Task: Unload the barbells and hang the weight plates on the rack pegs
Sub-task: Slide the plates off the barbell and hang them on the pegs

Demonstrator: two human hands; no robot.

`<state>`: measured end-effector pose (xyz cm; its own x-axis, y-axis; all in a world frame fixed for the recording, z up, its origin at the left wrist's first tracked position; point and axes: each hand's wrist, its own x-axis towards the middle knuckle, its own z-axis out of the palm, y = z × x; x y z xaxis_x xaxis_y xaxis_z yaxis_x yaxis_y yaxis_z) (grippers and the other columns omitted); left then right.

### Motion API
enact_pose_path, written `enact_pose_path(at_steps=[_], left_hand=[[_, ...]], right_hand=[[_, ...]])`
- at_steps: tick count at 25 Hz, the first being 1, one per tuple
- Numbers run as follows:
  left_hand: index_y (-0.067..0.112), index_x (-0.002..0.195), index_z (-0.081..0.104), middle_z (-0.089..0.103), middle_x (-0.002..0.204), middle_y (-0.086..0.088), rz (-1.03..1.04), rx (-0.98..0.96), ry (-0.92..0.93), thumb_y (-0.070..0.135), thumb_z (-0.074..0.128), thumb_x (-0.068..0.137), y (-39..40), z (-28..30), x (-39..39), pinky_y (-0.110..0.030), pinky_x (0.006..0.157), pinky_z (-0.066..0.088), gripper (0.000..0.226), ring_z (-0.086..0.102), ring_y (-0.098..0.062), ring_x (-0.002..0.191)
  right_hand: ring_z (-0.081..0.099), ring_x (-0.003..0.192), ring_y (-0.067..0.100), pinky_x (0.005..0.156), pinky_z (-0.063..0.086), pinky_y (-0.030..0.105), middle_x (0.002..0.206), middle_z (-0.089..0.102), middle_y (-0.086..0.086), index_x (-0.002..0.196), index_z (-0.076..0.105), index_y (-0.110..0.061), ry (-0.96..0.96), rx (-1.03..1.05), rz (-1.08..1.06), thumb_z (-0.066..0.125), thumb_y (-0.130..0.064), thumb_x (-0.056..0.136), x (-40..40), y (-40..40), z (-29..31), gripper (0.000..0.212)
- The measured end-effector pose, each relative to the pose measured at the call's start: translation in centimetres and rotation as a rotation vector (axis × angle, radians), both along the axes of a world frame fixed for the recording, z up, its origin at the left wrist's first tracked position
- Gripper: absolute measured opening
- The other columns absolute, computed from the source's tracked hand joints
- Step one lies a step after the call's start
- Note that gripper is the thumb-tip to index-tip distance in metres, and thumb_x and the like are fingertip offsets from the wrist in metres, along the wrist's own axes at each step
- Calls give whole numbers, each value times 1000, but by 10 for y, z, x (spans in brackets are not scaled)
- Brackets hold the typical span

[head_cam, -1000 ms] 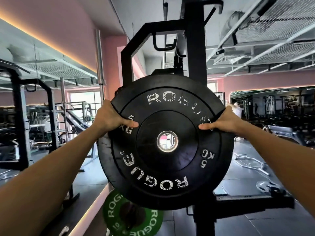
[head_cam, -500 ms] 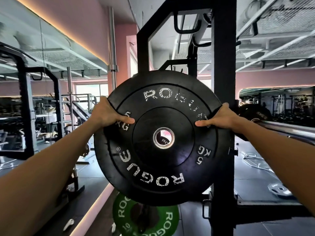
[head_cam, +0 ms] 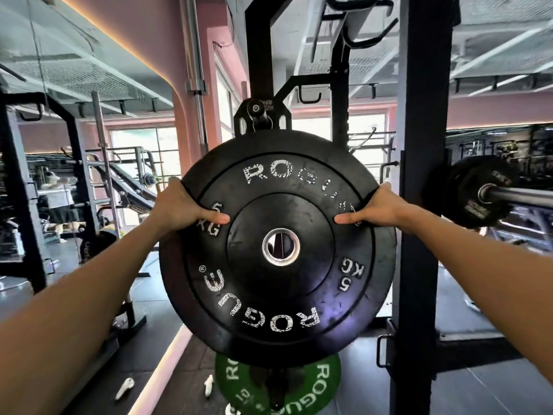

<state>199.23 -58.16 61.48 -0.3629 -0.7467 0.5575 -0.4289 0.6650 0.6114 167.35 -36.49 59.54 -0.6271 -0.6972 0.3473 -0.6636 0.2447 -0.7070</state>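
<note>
Both hands, left (head_cam: 179, 209) and right (head_cam: 378, 209), grip black plate (head_cam: 278, 295) at its side edges, upright, before rack (head_cam: 419, 175). Green plate (head_cam: 324, 381) hangs below.

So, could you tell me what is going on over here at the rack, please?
A person is holding a black 5 kg bumper plate upright in front of a black rack, left hand and right hand gripping its opposite edges. Its centre hole is not on any peg yet; an empty peg sticks out just above the plate. A green plate already hangs lower down, and a barbell at the right carries dark plates.
</note>
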Motion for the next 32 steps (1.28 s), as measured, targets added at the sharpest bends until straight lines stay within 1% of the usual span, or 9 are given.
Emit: enact_pose_path(at_steps=[3,8,12,14,17,20,23,25,32], left_hand=[[10,122,53,62,113,0,1,55,-7,55,96,22,-34,-13,-2,-36,91,49,118,59,-20,110],[19,117,61,68,108,6,-6,94,-19,65,92,11,-88,-30,-17,-37,91,52,119,64,-14,104],[15,122,52,63,115,7,13,145,-9,66,91,14,-124,-47,-38,-37,94,50,126,59,-14,108],[19,122,52,64,114,12,-25,147,-3,67,91,14,-151,-60,-52,-36,94,51,125,60,-8,106],[22,121,53,66,112,12,-8,128,-2,71,88,11,-190,-78,-71,-37,92,52,125,62,-9,105],[18,121,51,63,110,11,13,61,32,68,91,18,-208,-78,-90,-35,91,51,121,60,-7,103],[9,125,41,52,114,8,-22,53,78,46,98,34,-232,-76,-115,-28,89,40,113,47,-7,105],[7,125,40,49,113,5,-23,37,94,42,98,35,-252,-79,-133,-28,87,37,113,46,-10,106],[14,121,45,55,119,-5,-33,-46,131,41,98,35,-302,-84,-180,-41,98,45,104,54,-21,114]], right_hand=[[48,115,18,100,41,29,128,44,0,139,28,-4,-37,-1,-52,94,-45,47,-3,-28,-15,120],[47,117,13,96,31,19,131,47,-3,143,33,-11,-35,63,-47,90,-66,28,-2,-66,-26,140],[47,123,23,89,37,26,134,46,8,142,18,3,-87,-12,-105,92,-42,53,-24,-101,-37,125],[48,122,22,90,38,27,131,47,7,141,19,4,-89,6,-125,93,-42,50,-32,-119,-45,126],[45,128,23,104,39,32,135,45,6,141,23,-2,-49,25,-140,92,-61,27,-40,-152,-55,145],[47,126,21,102,39,31,127,46,1,136,31,-7,6,-21,-141,91,-63,23,-67,-182,-62,139],[46,117,16,94,40,30,119,44,-1,129,32,-4,17,-84,-170,95,-46,39,-89,-210,-66,118],[46,113,15,88,39,29,118,45,-1,126,30,-3,27,-119,-183,96,-38,42,-104,-231,-72,112],[50,114,23,85,40,32,128,50,8,124,31,-6,10,-172,-202,95,-41,42,-157,-297,-82,109]])
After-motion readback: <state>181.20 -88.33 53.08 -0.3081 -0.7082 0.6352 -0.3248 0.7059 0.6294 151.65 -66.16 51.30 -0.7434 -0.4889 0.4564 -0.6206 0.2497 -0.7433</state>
